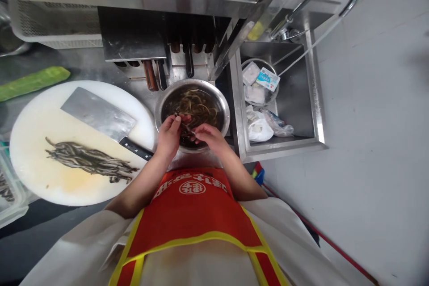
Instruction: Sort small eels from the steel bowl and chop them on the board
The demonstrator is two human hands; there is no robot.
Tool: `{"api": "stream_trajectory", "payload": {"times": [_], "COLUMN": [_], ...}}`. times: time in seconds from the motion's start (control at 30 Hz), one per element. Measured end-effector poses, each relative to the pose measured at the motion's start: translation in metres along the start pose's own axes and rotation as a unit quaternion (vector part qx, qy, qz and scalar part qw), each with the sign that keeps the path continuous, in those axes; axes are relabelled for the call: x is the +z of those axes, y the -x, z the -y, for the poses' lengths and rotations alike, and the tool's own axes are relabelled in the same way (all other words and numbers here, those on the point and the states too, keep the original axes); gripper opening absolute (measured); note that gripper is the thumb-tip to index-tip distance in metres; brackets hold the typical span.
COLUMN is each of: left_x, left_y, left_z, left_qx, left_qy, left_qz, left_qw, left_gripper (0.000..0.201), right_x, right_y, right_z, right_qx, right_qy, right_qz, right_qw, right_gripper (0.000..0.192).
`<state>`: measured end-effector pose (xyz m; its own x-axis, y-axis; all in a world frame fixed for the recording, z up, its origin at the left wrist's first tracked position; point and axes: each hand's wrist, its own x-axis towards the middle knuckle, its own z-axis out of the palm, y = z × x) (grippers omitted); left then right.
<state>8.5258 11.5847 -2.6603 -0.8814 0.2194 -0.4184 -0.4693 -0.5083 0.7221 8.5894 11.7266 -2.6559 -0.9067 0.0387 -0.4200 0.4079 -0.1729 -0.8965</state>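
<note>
Head view, hands (169,136) (208,136) over bowl rim (160,109)

You stand at a steel counter (87,65). Directly on it lie a round white cutting board (36,143) at your left, a metal bowl (221,100) just beside the board's right edge, and a green cucumber (33,81) beyond the board. A white perforated basket (53,27) sits at the back. A clear plastic tray (10,196) touches the board's near left edge.
</note>
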Motion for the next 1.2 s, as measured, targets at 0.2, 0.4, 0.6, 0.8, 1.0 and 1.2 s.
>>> {"api": "stream_trajectory", "payload": {"times": [0.2,0.4,0.6,0.8,1.0,1.2], "left_x": [-0.015,-0.025,-0.029,-0.028,-0.027,-0.019], "left_y": [-0.001,-0.004,-0.004,-0.006,-0.006,-0.013], "left_z": [-0.008,-0.017,-0.018,-0.020,-0.022,-0.016], "left_qx": [0.088,0.102,0.080,0.060,0.047,0.000], "left_qy": [-0.056,-0.012,0.016,0.031,0.026,0.042], "left_qz": [-0.005,-0.031,-0.024,-0.019,-0.025,-0.009], "left_qw": [0.995,0.994,0.996,0.998,0.998,0.999], "left_gripper": [0.024,0.025,0.027,0.024,0.019,0.020], "right_x": [0.003,-0.018,-0.039,-0.036,-0.039,-0.038], "right_y": [0.000,-0.029,-0.062,-0.064,-0.067,-0.063], "right_z": [0.007,0.021,0.032,0.027,0.030,0.054], "right_qx": [-0.011,-0.024,-0.019,-0.009,-0.014,-0.070], "right_qy": [0.286,0.540,0.618,0.691,0.649,0.400], "right_qz": [0.099,0.032,0.008,0.114,0.074,0.020], "right_qw": [0.953,0.840,0.786,0.714,0.757,0.913], "right_gripper": [0.016,0.024,0.031,0.033,0.026,0.017]}}
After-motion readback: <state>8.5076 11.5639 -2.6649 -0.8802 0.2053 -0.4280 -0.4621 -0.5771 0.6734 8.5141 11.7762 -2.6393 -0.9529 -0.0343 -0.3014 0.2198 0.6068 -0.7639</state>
